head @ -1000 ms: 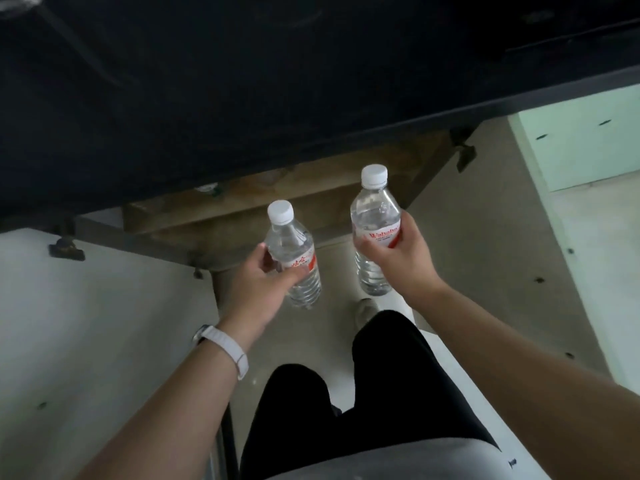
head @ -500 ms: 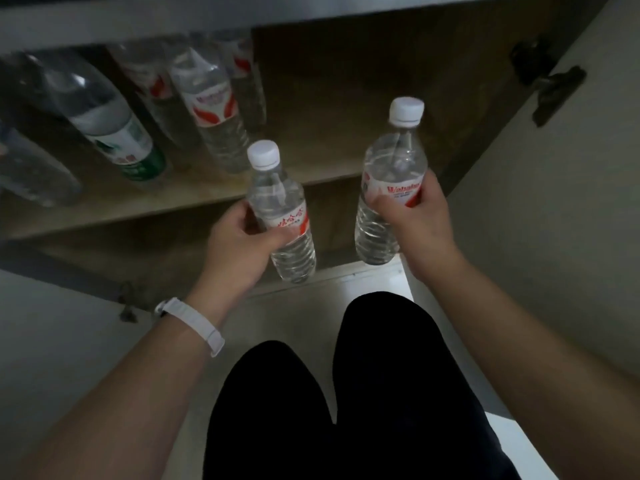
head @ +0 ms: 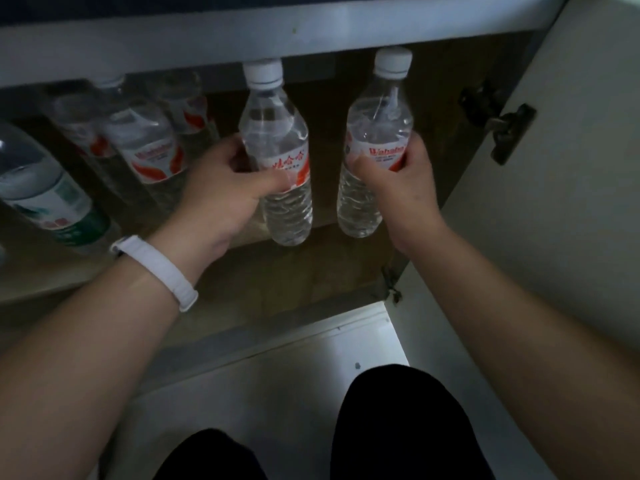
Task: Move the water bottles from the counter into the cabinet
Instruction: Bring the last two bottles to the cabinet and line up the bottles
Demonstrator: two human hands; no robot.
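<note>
My left hand (head: 221, 192) grips a clear water bottle (head: 277, 140) with a white cap and a red label, held upright at the mouth of the open cabinet. My right hand (head: 405, 188) grips a second clear bottle (head: 375, 133) with a red-lettered label, upright, a little to the right. Both bottle bases hang just over the front edge of the wooden cabinet shelf (head: 242, 251). Several bottles (head: 145, 143) stand inside on the shelf's left, among them a green-labelled bottle (head: 52, 199).
The cabinet's top rail (head: 207, 39) runs above the bottle caps. The open right door (head: 561, 202) with its dark hinge (head: 502, 129) stands close beside my right hand. My dark-trousered knees (head: 398, 427) are over a pale floor (head: 294, 375) below.
Both hands have carried their bottles forward and up to the shelf opening. My view has come closer to the cabinet, so the stored bottles look larger.
</note>
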